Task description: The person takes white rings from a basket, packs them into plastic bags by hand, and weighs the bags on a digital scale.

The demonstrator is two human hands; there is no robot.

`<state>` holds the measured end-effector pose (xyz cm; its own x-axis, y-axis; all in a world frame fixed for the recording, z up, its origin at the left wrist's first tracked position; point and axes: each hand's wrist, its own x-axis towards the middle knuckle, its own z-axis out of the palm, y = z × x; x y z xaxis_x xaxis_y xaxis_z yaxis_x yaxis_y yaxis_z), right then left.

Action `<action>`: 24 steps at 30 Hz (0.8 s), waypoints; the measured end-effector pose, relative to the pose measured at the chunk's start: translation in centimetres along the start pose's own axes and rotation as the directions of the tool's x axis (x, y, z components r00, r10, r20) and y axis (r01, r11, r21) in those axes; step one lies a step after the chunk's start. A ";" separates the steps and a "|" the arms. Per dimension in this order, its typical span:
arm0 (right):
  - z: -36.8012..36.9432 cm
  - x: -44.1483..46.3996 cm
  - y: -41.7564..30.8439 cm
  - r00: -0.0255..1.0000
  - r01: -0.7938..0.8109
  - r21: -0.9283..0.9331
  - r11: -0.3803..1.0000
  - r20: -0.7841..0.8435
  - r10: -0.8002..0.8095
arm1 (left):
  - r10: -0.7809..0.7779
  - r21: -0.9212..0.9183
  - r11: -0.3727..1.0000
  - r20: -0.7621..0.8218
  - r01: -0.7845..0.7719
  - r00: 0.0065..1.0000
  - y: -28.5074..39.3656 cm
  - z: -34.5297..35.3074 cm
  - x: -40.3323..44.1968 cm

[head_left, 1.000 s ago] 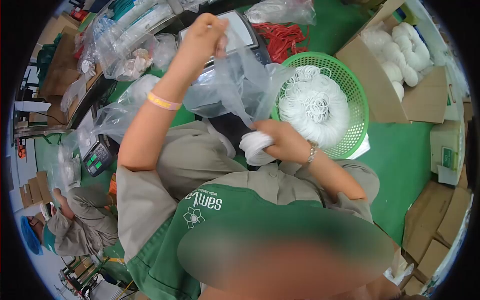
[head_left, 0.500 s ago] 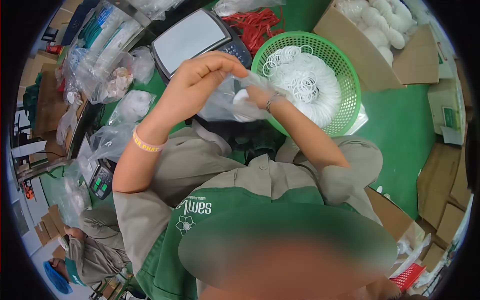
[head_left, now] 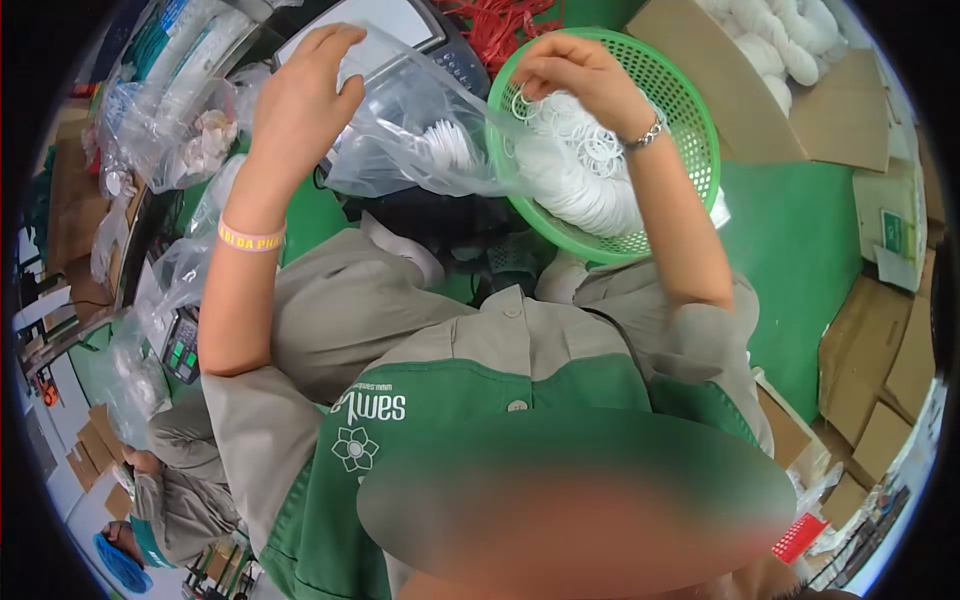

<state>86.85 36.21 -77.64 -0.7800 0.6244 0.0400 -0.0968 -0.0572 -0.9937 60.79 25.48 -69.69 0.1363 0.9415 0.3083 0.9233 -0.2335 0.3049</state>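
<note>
My left hand (head_left: 310,85) is up at the left, its fingertips on the upper edge of a clear plastic bag (head_left: 385,165). The bag hangs in front of a scale, and a bundle of white cord loops (head_left: 447,146) shows inside it. My right hand (head_left: 585,85), with a chain bracelet at the wrist, hovers over a green basket (head_left: 706,150). Its fingers are bent and somewhat apart, and I see nothing held in them. White cord loops (head_left: 590,195) lie heaped in the basket, just below these fingers.
A scale (head_left: 455,65) stands behind the bag, with red strands (head_left: 500,30) beside it. An open carton (head_left: 735,85) with white skeins is at upper right. Bagged goods (head_left: 190,150) lie at left. A person in a blue cap (head_left: 122,562) sits at lower left.
My right hand has come out of the bag and moved right, over the basket. My left hand has moved up and left, drawing the bag's edge outward. The bundle in the bag is now uncovered.
</note>
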 end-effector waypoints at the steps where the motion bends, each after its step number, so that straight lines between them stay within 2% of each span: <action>1: -1.6 0.0 2.1 0.999 -0.011 -0.420 0.907 -0.043 -0.008 | -0.035 0.052 0.998 -0.005 0.035 0.999 -0.2 0.0 0.1; 2: -2.9 -0.4 4.8 0.996 -0.034 -0.763 0.646 -0.077 -0.038 | -0.005 0.054 0.999 -0.016 0.006 1.000 -0.8 0.5 0.1; 3: -4.2 -1.6 8.7 0.993 0.033 -0.922 0.386 0.073 0.088 | -0.001 0.020 1.000 -0.010 0.001 1.000 -1.1 0.7 0.2; 4: -2.8 -3.2 10.6 0.930 0.028 -1.000 0.006 0.029 0.366 | 0.004 -0.015 1.000 -0.003 -0.004 1.000 -1.3 0.9 0.3; 5: -1.5 -4.7 12.1 0.811 0.119 -0.987 -0.112 0.032 0.585 | 0.011 -0.006 1.000 -0.021 -0.011 1.000 -1.5 1.1 0.4; 7: 1.0 -6.5 13.6 0.611 0.261 -0.944 -0.200 0.001 0.792 | 0.047 -0.046 0.998 -0.035 -0.048 0.998 -2.7 1.3 0.9; 8: 0.9 -6.6 14.5 0.597 0.231 -0.961 -0.154 0.014 0.802 | 0.090 -0.086 0.992 -0.050 -0.094 0.995 -3.1 1.3 1.0; 10: 0.5 -6.0 15.9 0.605 0.108 -0.991 -0.073 0.007 0.796 | 0.058 -0.082 0.995 -0.068 -0.063 0.996 -2.9 1.3 1.2; 12: -2.2 -5.8 20.4 0.840 -0.004 -0.989 0.151 0.078 0.537 | -0.091 -0.002 0.996 -0.044 0.091 0.995 -1.0 0.8 1.3; 13: -2.8 -5.3 20.7 0.917 -0.015 -0.958 0.287 0.101 0.386 | -0.157 0.044 0.986 -0.047 0.159 0.986 0.7 0.6 1.5; 15: -2.6 -3.4 19.0 0.861 -0.182 -0.960 0.215 -0.050 0.506 | -0.094 0.064 0.994 0.065 0.090 0.993 2.2 -0.4 1.9; 16: -2.8 -3.0 19.0 0.856 -0.132 -0.980 0.147 -0.038 0.516 | -0.083 -0.021 0.996 0.126 0.086 0.989 1.8 -0.3 2.0; 18: -2.5 -2.9 19.2 0.873 -0.064 -0.998 0.008 -0.052 0.485 | -0.053 -0.071 0.995 0.193 0.068 0.980 1.7 -0.5 2.4; 19: -2.5 -3.1 19.9 0.891 -0.049 -0.999 0.007 -0.041 0.452 | -0.239 -0.079 0.955 0.361 0.284 0.902 2.2 -1.1 3.1; 21: -3.0 -2.9 20.2 0.890 -0.102 -0.994 0.032 -0.077 0.449 | -0.001 -0.069 0.998 0.052 0.004 0.999 -1.5 1.9 1.5; 22: -4.2 -3.2 22.2 0.914 -0.155 -0.987 0.034 -0.130 0.383 | -0.014 -0.076 0.997 0.040 0.017 0.999 -1.6 2.0 1.5; 24: -4.6 -4.0 20.8 0.951 -0.179 -0.977 0.114 -0.142 0.275 | 0.072 -0.075 0.994 -0.066 -0.077 0.995 -1.8 2.3 1.4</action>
<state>90.79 36.15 -98.94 -0.6805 0.6887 -0.2504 0.7328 0.6427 -0.2236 60.15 27.81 -71.92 0.1783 0.9042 0.3880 0.8807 -0.3225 0.3470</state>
